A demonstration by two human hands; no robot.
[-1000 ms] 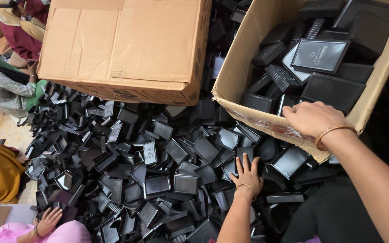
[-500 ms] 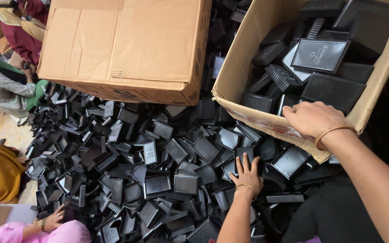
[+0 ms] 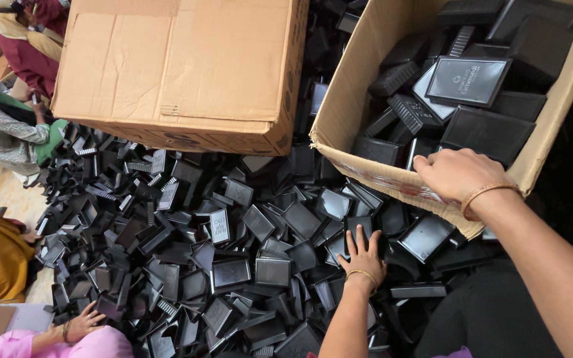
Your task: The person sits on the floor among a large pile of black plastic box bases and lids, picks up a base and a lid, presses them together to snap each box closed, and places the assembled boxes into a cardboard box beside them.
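Little has moved since earlier: left hand (image 3: 363, 257) stays spread flat, gripping nothing, on the pile of black plastic trays (image 3: 233, 272) below the open carton (image 3: 356, 109), right hand (image 3: 455, 174) curled over its rim; trays look light, stiff, best pinched by an edge.

Co-worker's hand (image 3: 82, 323), bottom left, has apparently shifted across the pile (image 3: 187, 258).

A heap of trays (image 3: 233, 265) covers the floor. Behind it, to the left, stands a closed box (image 3: 180, 73); to the right, an open box (image 3: 366, 113) with trays inside. The right hand (image 3: 455, 176) rests on the open box's near rim. The left hand (image 3: 364, 260) lies flat on the heap, before that box.
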